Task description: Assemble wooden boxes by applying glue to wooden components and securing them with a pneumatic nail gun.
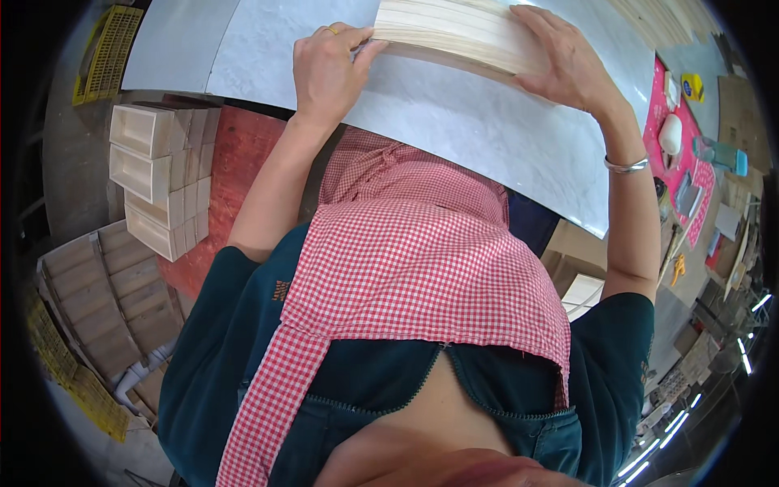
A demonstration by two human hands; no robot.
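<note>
A stack of thin, pale wooden strips (454, 32) lies across the white marbled table (454, 114) in front of me, their long edges lined up. At the stack's left end my left hand (331, 75) is closed, its thumb and forefinger pressed on the corner. My right hand (572, 65) wraps round the right end, fingers over the far side and thumb along the near edge. The strips' far side runs out at the top of the picture.
Small open wooden boxes (154, 174) are piled on a red surface (243, 154) at the left. A yellow crate (109, 53) stands beyond them. More wooden strips (661, 20) lie at the far right, near a pink cloth (656, 101) and a clear blue container (720, 154).
</note>
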